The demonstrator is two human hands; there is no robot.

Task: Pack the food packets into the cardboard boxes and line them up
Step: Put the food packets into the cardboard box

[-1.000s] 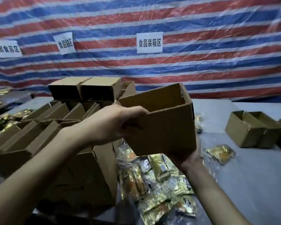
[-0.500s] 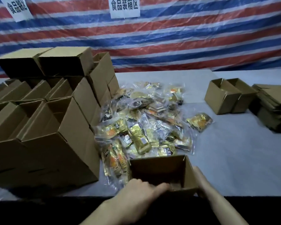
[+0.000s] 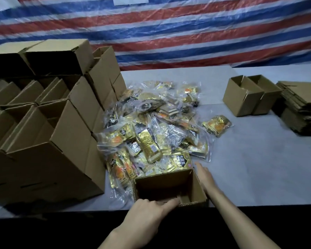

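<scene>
Down at the near edge of the table (image 3: pixel 258 159), a small open cardboard box (image 3: pixel 196 187) is sitting upright with its mouth facing up, and both hands are bracketing it. The left hand (image 3: pixel 151 211) is lying over the near rim, its fingers (image 3: pixel 172 202) stretching almost straight along that edge with the tips dipping just inside the box. The thumb is hiding under the hand, so I cannot tell whether it is pinching the wall. The right hand (image 3: pixel 204 177) is pressing flat against the outside of the right wall, fingers straight and close together, pointing away from the person. Its fingertips are reaching just past the far right corner of the box.

Just beyond the far wall, a heap of food packets (image 3: pixel 156 130) in gold and clear wrap is spreading across the middle of the table, the nearest ones touching or nearly touching the box. One lone packet (image 3: pixel 216 124) is lying apart to the right of the heap. To the left, a stack of open boxes (image 3: pixel 52 141) is standing in rows, the closest one just beside the heap. Well to the right, two open boxes (image 3: pixel 250 96) are sitting side by side, touching, with a pile of flattened cardboard (image 3: pixel 302 105) next to them. A red, white and blue striped tarp (image 3: pixel 169 33) is hanging behind everything.
</scene>
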